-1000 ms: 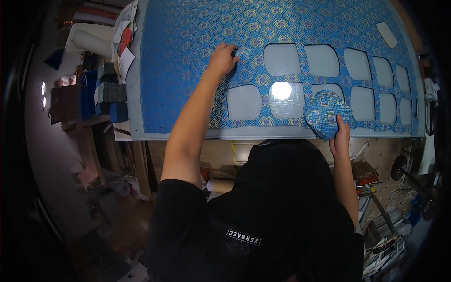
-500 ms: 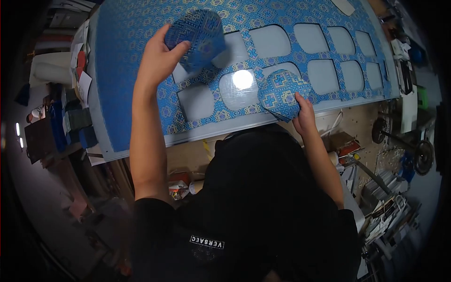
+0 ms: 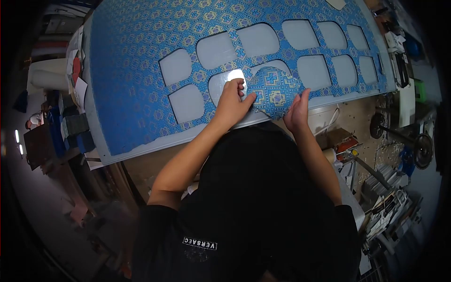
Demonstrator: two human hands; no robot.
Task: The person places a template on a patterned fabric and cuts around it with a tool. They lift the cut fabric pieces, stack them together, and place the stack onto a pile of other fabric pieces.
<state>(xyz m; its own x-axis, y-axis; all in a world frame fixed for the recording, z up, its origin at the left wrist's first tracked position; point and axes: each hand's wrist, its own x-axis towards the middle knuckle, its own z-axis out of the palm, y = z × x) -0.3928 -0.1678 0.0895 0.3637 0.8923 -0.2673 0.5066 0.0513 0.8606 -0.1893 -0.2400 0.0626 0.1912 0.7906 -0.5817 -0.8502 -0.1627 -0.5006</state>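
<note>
A large sheet of blue patterned fabric (image 3: 131, 56) lies spread over a grey cutting table (image 3: 155, 143), with several rounded shapes cut out of it. At the table's near edge both hands hold a stack of cut blue patterned pieces (image 3: 273, 91). My left hand (image 3: 231, 104) grips the stack's left edge, thumb on top. My right hand (image 3: 297, 112) holds its right lower edge, fingers spread against it. A bright lamp reflection sits on the bare table just above my left hand.
Boxes, rolls and papers (image 3: 70, 89) crowd the shelf left of the table. Tools, a wheel-like machine part (image 3: 420, 150) and stacked papers (image 3: 387, 211) fill the floor area at the right. A loose pale template (image 3: 339, 3) lies at the sheet's far end.
My left hand lifted a cut piece out of the sheet at the far left, carried it back and laid it on the stack in my right hand. A new hole shows in the sheet.
</note>
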